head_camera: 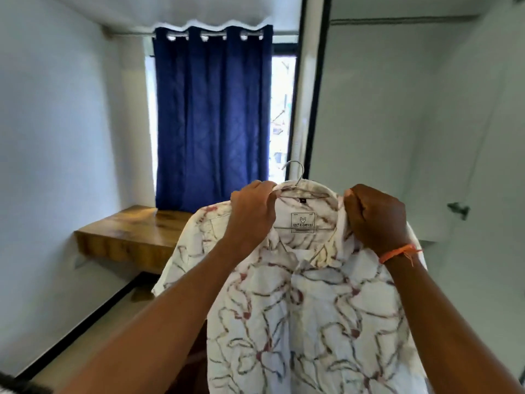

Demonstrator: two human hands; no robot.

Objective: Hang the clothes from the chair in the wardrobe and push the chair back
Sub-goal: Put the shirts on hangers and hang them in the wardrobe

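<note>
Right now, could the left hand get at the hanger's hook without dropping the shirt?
Probably yes. The left hand grips the collar just beside the hook, which stands bare above the shirt, while the right hand holds the other side.

A single head-worn camera looks forward and slightly down along both outstretched arms, close to the left hand [251, 210] and right hand [376, 214]. It faces a blue curtain [211, 118] across the room, with a white wardrobe door [369, 115] to the right.
</note>
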